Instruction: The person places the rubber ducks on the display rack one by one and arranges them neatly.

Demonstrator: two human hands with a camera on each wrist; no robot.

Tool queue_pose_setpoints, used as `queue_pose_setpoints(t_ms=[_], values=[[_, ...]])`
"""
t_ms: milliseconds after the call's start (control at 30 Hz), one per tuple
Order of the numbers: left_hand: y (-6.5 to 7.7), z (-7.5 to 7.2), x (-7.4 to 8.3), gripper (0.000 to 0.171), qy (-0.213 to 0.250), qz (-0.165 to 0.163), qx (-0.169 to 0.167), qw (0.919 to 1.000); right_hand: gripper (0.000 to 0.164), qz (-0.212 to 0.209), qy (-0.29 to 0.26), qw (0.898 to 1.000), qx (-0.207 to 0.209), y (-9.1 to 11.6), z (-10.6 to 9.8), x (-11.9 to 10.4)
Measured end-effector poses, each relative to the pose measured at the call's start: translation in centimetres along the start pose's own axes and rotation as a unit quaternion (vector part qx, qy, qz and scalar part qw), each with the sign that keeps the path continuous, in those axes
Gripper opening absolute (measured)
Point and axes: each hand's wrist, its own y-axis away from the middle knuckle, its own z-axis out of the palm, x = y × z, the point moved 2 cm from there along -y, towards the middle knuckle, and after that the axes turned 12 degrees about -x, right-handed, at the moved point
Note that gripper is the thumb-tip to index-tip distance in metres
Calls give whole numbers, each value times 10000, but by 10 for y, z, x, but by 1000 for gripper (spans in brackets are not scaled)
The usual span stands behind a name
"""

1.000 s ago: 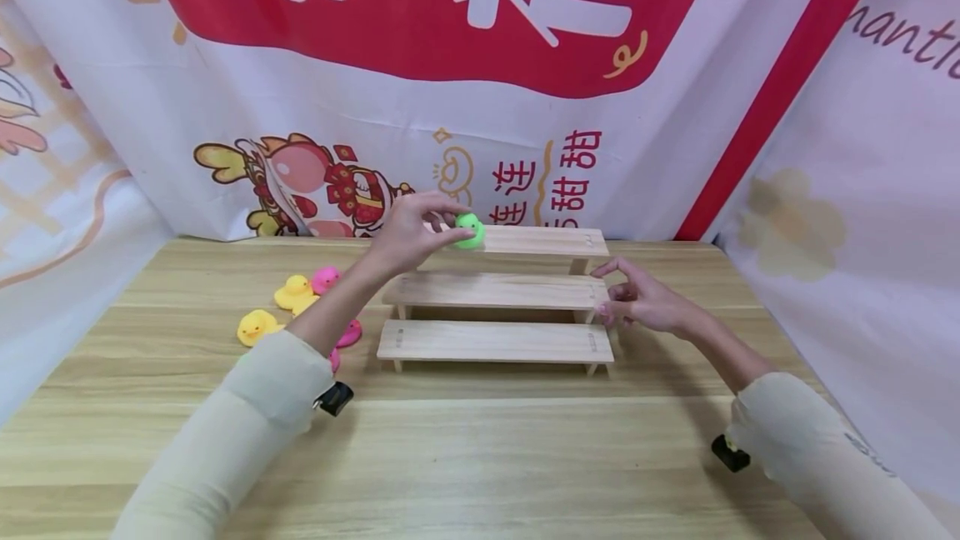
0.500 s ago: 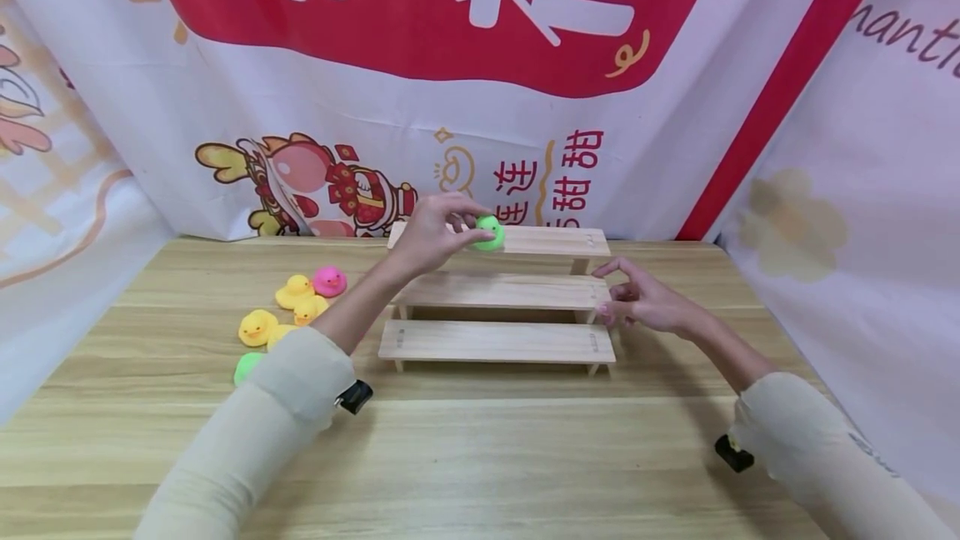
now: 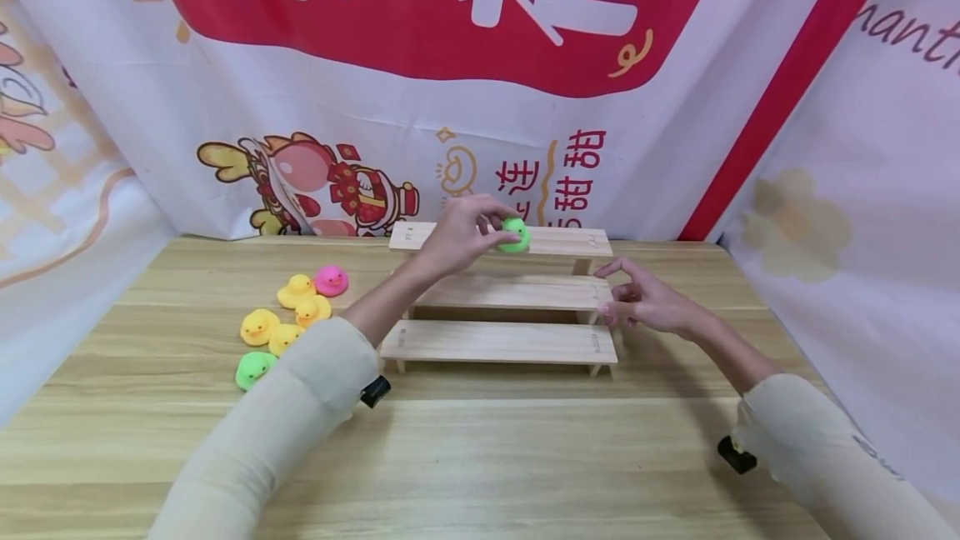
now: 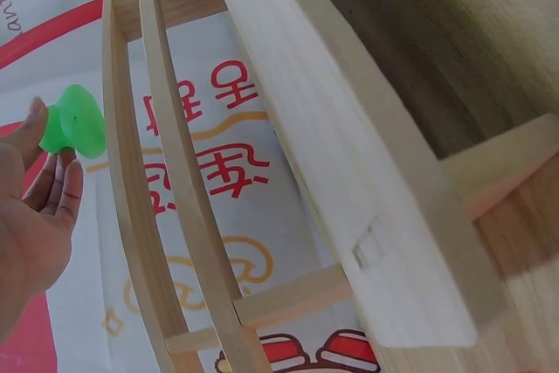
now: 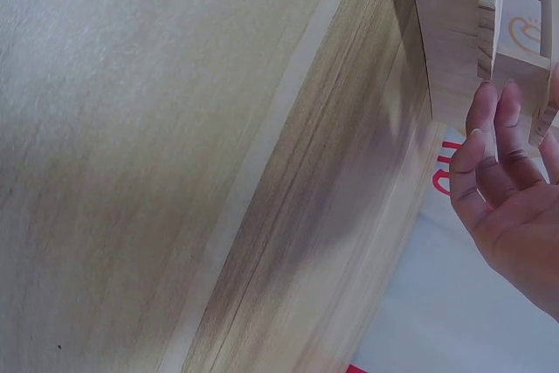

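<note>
The left hand (image 3: 463, 232) had its grip pinching a green duck (image 3: 515, 235) by the top board (image 3: 562, 241) of a wooden stand (image 3: 498, 342), contact unclear; the right hand (image 3: 647, 298) pinched the middle board's (image 3: 510, 292) end. Other ducks (image 3: 259, 327) sat leftward on the desk (image 3: 525, 465).

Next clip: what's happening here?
A person pinches a green toy duck in their left hand by the top shelf of a three-tier wooden stand. Their right hand curls around the right end of the middle shelf. Left of the stand, yellow ducks, a pink duck and another green duck sit on the table.
</note>
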Motion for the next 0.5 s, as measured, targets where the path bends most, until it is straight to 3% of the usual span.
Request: queue_pose_setpoints(t_ms=[267, 500], values=[[-6, 5, 6, 34, -1, -91, -63, 9999, 48, 105, 3, 9999, -36, -1, -2, -3], [-14, 11, 10, 34, -73, 35, -22, 10000, 50, 156, -73, 9998, -57, 0, -1, -3]])
